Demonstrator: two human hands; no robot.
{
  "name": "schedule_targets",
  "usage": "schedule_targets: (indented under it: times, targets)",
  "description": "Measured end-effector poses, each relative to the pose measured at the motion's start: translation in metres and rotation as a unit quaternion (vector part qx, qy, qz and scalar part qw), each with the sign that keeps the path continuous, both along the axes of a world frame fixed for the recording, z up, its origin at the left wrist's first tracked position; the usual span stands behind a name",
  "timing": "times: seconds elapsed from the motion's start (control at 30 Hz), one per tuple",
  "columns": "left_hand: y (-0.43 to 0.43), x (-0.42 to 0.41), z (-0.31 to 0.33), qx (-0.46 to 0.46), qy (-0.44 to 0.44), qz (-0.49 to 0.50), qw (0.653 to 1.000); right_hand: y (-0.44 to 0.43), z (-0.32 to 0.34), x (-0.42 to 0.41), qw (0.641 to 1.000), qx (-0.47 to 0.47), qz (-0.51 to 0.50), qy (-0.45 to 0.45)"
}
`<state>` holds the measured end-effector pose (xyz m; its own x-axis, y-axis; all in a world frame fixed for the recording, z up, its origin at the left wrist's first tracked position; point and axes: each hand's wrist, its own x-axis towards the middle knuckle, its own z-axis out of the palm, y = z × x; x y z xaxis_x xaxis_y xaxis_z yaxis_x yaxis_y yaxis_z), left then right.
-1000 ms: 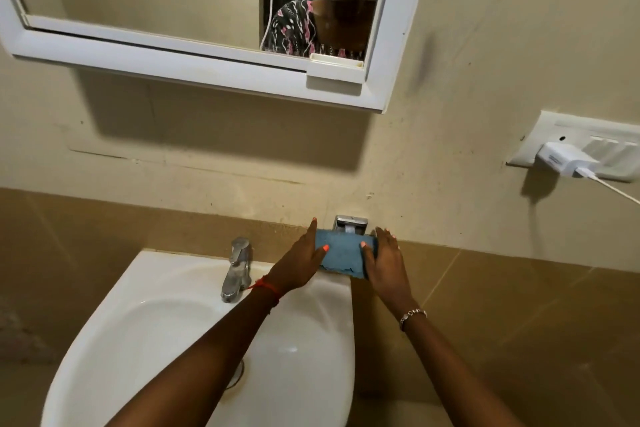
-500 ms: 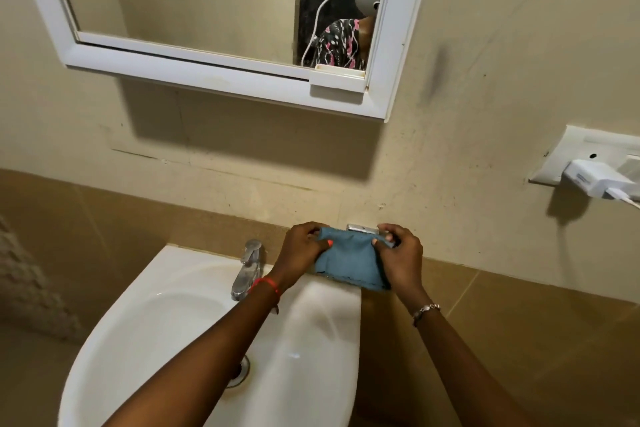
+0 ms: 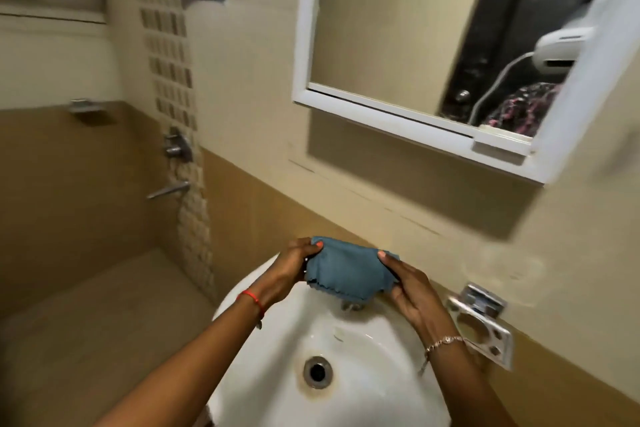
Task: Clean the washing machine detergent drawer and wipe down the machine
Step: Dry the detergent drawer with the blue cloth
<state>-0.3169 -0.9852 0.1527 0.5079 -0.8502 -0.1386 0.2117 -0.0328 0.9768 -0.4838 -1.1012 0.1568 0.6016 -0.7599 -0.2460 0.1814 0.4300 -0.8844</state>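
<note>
A blue cloth [image 3: 348,270] is stretched between both hands above the back of a white washbasin [image 3: 363,388]. My left hand [image 3: 289,269] pinches its left edge and my right hand [image 3: 407,282] grips its right edge. The cloth hangs over the basin tap [image 3: 351,305], hiding most of it. No washing machine or detergent drawer is in view.
The basin drain [image 3: 317,371] lies below my hands. A white-framed mirror cabinet [image 3: 408,128] hangs on the wall above. A chrome wall holder [image 3: 481,315] juts out right of the basin. Shower taps [image 3: 176,149] and a spout [image 3: 168,190] sit on the left wall.
The view has swung left and tilted. Both hands have carried the blue cloth away from the wall holder to above the basin tap, still gripping it.
</note>
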Motion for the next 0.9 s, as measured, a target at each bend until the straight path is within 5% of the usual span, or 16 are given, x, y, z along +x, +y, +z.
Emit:
schedule_targets:
  times: [0.3,0.63,0.9]
  targets:
    - [0.198,0.107,0.002,-0.008,0.032,0.206,0.978,0.143,-0.015,0.171,0.968,0.04,0.248,-0.018]
    - [0.505,0.184,0.001,0.018,0.01,0.399,0.917,0.428,-0.027,0.314,0.841,0.13,0.524,-0.022]
    - [0.716,0.191,-0.014,0.027,0.038,0.531,0.846,0.637,-0.041,0.371,0.746,0.171,0.644,-0.009]
